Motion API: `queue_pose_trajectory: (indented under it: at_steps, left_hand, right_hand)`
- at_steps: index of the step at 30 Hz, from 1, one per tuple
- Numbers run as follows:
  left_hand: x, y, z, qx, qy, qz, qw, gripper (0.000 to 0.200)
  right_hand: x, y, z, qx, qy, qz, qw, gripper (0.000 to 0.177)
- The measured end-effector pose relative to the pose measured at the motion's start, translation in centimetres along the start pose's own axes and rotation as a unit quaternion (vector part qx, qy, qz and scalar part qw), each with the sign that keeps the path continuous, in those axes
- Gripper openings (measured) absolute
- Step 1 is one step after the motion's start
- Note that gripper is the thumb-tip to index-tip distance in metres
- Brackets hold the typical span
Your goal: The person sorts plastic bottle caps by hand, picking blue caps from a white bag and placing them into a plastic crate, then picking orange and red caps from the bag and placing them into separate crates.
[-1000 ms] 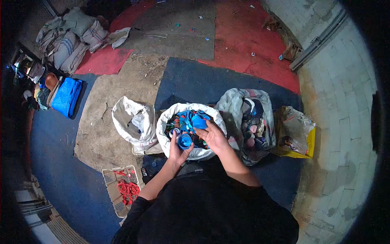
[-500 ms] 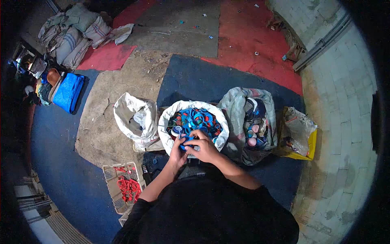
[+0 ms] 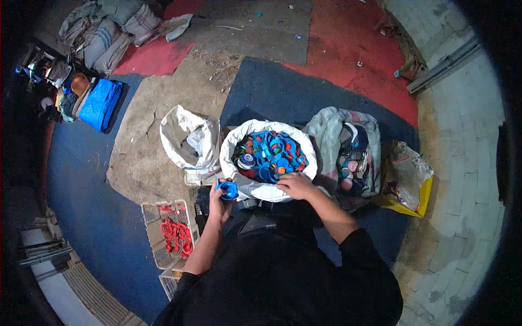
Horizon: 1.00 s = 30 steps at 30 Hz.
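My left hand [image 3: 217, 205] is closed around a blue round plastic cap [image 3: 229, 189], held at the near left side of the middle white sack [image 3: 232, 142]. Its ring-like open side faces up. Over the near right rim of that sack lies my right hand [image 3: 299, 186], fingers stretched out to the left, close to the caps inside. Nothing shows in its grip. Many plastic caps and rings [image 3: 270, 152], mostly blue with some red, orange and green, fill the sack. A white round lid [image 3: 247, 160] rests among them on the left.
Left stands a white sack [image 3: 169, 135] with clear plastic inside. To the right are a grey-green sack [image 3: 324, 130] of mixed pieces and a yellow bag [image 3: 425, 196] by the block wall [image 3: 462, 163]. A crate [image 3: 154, 244] holds red pieces. A folded blue tarp [image 3: 100, 105] lies farther left.
My hands have parted from over the middle sack. The left moved left with the blue cap; the right let go and moved right to the rim. The camera view has shifted slightly.
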<state>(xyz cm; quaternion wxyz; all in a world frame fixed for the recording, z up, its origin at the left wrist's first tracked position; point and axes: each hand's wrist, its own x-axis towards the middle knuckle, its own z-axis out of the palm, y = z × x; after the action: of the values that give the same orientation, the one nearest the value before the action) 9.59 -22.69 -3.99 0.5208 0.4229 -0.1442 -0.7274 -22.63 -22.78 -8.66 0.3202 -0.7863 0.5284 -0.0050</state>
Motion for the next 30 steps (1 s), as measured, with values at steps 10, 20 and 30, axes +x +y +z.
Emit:
queue_pose_trajectory:
  at_steps: [10, 20, 30]
  left_hand:
    - [1.4, -1.0, 4.6, 0.173, -0.056, 0.013, 0.983, 0.032]
    - [4.6, -6.4, -1.9, 0.424, -0.117, 0.06, 0.896, 0.03]
    - [5.0, -6.1, -1.9, 0.348, -0.102, -0.041, 0.931, 0.03]
  right_hand:
    - [8.1, 0.7, -5.1, 0.118, 0.194, 0.072, 0.971, 0.026]
    - [8.6, 5.1, -0.8, 0.075, 0.229, 0.123, 0.963, 0.037]
    - [4.9, 2.2, 1.0, 0.146, 0.33, 0.032, 0.932, 0.025]
